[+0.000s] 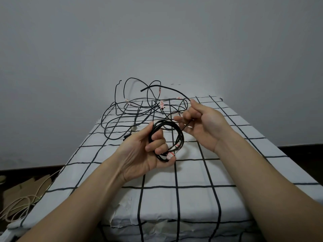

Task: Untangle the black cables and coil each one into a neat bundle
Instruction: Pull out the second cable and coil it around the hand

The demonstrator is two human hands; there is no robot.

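Observation:
My left hand (148, 151) grips a coiled bundle of black cable (178, 137), several loops wide, held above the bed with a white and red tag at its lower edge. My right hand (201, 123) pinches the free strand of black cable (167, 88) that runs up from the coil, arcs left in the air and ends loose. Behind both hands a tangle of black cables (132, 112) with white and red tags lies on the far end of the bed, some loops standing up against the wall.
The bed (174, 203) has a white cover with a black grid and stands against a grey wall. On the dark floor to the left lie cardboard (21, 189) and beige cords (19, 205).

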